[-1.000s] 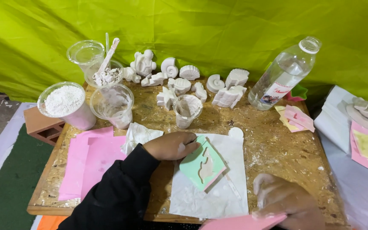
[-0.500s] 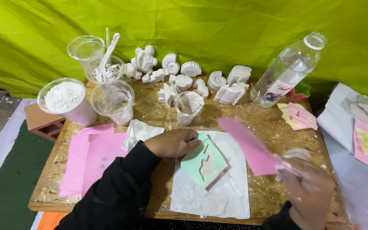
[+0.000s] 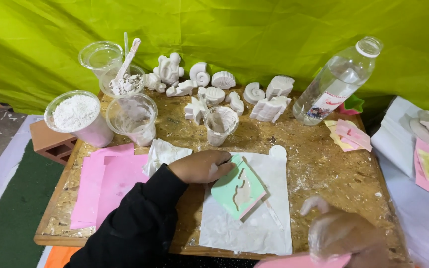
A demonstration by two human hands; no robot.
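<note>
Holding the green mould (image 3: 238, 187) flat on the white sheet (image 3: 247, 218) near the front edge of the wooden board (image 3: 323, 168), the left hand (image 3: 199, 166) presses its fingers on the mould's upper left corner. A steady, even pressure seems best, so the white filling does not spill. The right hand (image 3: 341, 235), at the front right corner, grips a pink sheet (image 3: 304, 261); its fingers are blurred. At the back right edge stands a clear plastic bottle (image 3: 336, 82) with a red and white label.

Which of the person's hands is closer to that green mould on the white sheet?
Left. The left hand rests on the green mould; the right hand is off to its right, apart.
</note>
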